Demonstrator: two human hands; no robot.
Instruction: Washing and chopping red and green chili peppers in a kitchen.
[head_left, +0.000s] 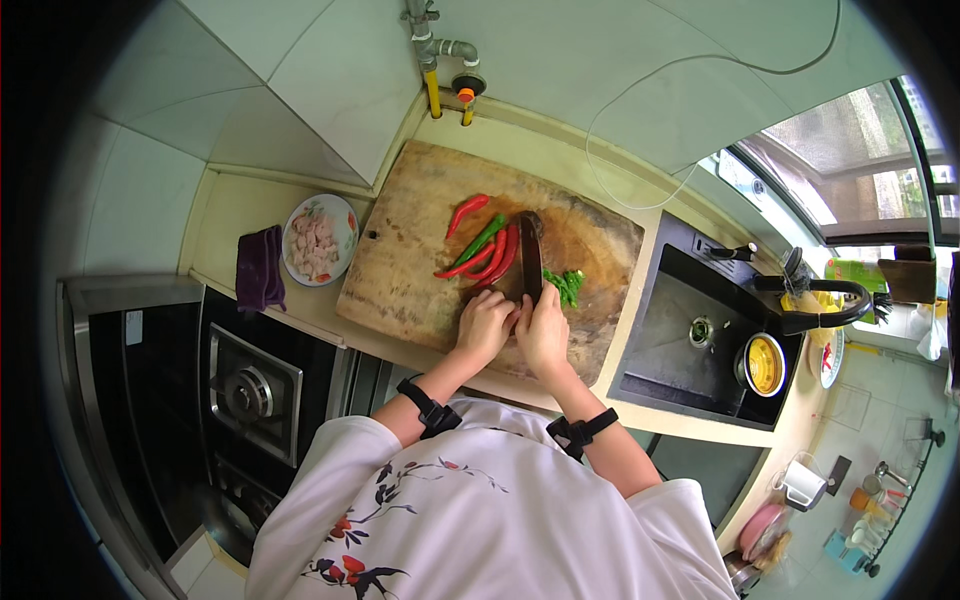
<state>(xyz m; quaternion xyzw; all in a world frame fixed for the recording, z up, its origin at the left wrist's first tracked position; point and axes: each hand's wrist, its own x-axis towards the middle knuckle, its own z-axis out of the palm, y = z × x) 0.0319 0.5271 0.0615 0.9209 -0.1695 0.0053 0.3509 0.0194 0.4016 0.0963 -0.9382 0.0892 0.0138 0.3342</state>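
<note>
On a large wooden cutting board (405, 202) lie several red chili peppers (507, 255) and a green chili pepper (480, 240). My right hand (543, 330) grips a kitchen knife (531, 255) by its near end, the dark blade pointing away from me. Cut green pepper pieces (567, 286) lie just right of the blade. Close against the knife's left side is my left hand (486, 322), its fingers curled; whether it holds a piece of pepper is hidden. A floral-rimmed bowl (343, 225) of cut raw meat (312, 247) stands left of the board.
A purple cloth (259, 268) lies beside the bowl. At the lower left is a gas stove (251, 394). Right of the board is a black sink (667, 322) with a faucet (821, 304) and a metal bowl (763, 365). Gas pipes (433, 82) rise behind the board.
</note>
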